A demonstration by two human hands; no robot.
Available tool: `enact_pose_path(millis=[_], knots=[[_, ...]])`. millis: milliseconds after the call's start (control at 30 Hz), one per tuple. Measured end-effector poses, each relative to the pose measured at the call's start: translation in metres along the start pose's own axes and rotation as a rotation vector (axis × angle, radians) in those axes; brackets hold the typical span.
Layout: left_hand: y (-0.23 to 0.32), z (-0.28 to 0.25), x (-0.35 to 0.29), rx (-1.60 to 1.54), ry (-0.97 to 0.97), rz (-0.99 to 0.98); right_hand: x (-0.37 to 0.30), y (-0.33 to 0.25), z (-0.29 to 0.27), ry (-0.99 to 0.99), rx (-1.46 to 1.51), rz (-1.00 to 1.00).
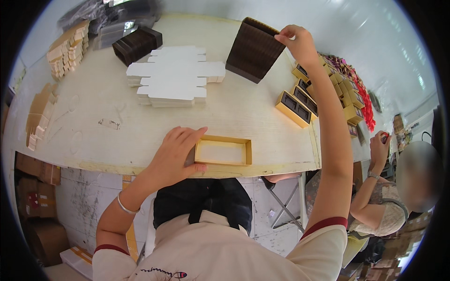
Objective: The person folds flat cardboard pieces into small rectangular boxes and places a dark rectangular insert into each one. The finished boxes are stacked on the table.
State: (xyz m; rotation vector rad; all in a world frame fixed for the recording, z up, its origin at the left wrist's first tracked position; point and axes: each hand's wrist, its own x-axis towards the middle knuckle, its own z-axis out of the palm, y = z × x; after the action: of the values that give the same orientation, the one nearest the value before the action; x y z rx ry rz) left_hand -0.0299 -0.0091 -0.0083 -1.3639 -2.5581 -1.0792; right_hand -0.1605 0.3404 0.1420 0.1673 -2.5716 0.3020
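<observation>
My left hand (174,157) grips the left end of an open gold rectangular box (251,153) near the table's front edge. Its thumb lies along the near side and its fingers are at the far left corner; the inside bottom is pale. My right hand (300,46) reaches to the far side. There its fingertips pinch the upper right corner of a dark brown block of stacked inserts (255,51), which stands tilted. Whether the pinch takes one insert or several cannot be made out. Left of this block lies a stack of flat white carton blanks (173,75).
Gold boxes with dark inserts (294,108) stand on the right, before more gold boxes and a red heap (367,110). Another dark bundle (137,45) lies at the back left. Folded cardboard stacks (42,114) line the left edge. A co-worker (379,201) sits at the right.
</observation>
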Motion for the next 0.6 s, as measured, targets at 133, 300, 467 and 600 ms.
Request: enact_pose_path(millis=[133, 300, 467, 600], knots=[[0.0, 0.002, -0.001, 0.014, 0.017, 0.003, -0.001, 0.006, 0.0, -0.056, 0.141, 0.06], [0.0, 0.002, -0.002, 0.017, 0.024, -0.001, 0.004, 0.012, -0.003, -0.151, -0.272, -0.166], [-0.001, 0.003, -0.001, 0.024, 0.033, 0.0, 0.006, -0.004, -0.014, -0.166, -0.168, 0.028], [-0.002, 0.006, 0.002, -0.015, 0.043, 0.006, -0.002, 0.008, -0.031, 0.2, 0.059, -0.317]])
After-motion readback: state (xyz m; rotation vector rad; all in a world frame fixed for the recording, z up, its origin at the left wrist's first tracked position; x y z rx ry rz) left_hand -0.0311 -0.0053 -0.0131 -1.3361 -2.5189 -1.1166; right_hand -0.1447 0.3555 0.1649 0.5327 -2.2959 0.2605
